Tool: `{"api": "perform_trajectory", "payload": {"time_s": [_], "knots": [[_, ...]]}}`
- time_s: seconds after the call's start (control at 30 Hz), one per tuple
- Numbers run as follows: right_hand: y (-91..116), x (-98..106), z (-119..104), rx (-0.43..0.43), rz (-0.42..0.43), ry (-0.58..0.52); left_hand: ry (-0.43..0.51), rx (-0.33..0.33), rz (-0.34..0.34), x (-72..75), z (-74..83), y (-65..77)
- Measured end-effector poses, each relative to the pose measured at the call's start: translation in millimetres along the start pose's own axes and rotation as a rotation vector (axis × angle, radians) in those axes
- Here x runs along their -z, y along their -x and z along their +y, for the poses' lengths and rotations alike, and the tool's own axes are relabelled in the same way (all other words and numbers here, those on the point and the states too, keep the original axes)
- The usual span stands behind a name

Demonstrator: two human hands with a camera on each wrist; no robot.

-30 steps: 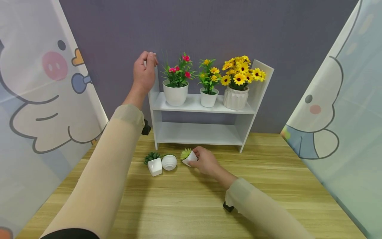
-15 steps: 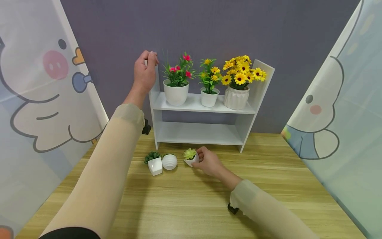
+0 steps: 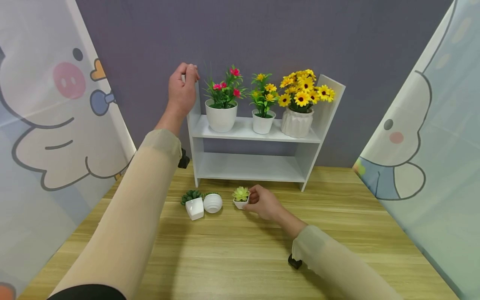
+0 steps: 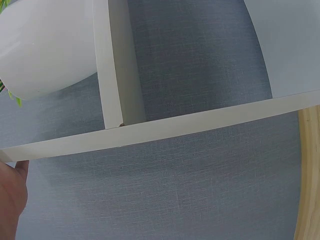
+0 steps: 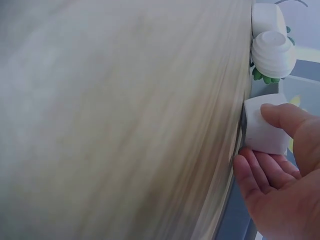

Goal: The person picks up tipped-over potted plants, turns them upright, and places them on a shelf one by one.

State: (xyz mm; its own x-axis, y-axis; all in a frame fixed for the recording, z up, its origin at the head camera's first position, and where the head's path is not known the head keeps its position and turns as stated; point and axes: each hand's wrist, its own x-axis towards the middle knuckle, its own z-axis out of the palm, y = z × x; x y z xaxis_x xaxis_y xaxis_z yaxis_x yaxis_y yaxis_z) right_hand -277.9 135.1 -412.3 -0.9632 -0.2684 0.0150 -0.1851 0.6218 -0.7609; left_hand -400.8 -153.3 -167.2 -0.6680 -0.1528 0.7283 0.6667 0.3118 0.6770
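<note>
One small white squarish pot (image 3: 240, 205), pale-green succulent (image 3: 241, 193) upright, right fingers (image 5: 250, 175) pinching it, left fingers (image 3: 190, 74) gripping shelf panel (image 3: 194, 112)

Pale succulent (image 3: 241, 193) yellow-green, its pot (image 5: 267, 132) white; darker-leaved succulent (image 3: 191, 195) deep green. Shelf unit (image 3: 247, 166) plain white, counter (image 3: 225, 258) tan with streaked wood grain. Sunflowers (image 3: 301, 98) yellow, dark-centred; backdrop (image 3: 240, 33) purplish grey.

Left grip (image 4: 10, 197) cropped in left wrist view
</note>
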Motion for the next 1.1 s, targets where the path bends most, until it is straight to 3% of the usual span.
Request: {"api": "perform_trajectory", "payload": {"time_s": [0.93,1.1], "knots": [[-7.4,3.7,6.4,-0.011,-0.129,-0.101,-0.01,0.008,0.001,0.8,1.4,1.4],[-7.1,3.5,7.9,-0.014,-0.113,-0.085,-0.016,0.006,-0.003,0.5,0.3,1.4]]}}
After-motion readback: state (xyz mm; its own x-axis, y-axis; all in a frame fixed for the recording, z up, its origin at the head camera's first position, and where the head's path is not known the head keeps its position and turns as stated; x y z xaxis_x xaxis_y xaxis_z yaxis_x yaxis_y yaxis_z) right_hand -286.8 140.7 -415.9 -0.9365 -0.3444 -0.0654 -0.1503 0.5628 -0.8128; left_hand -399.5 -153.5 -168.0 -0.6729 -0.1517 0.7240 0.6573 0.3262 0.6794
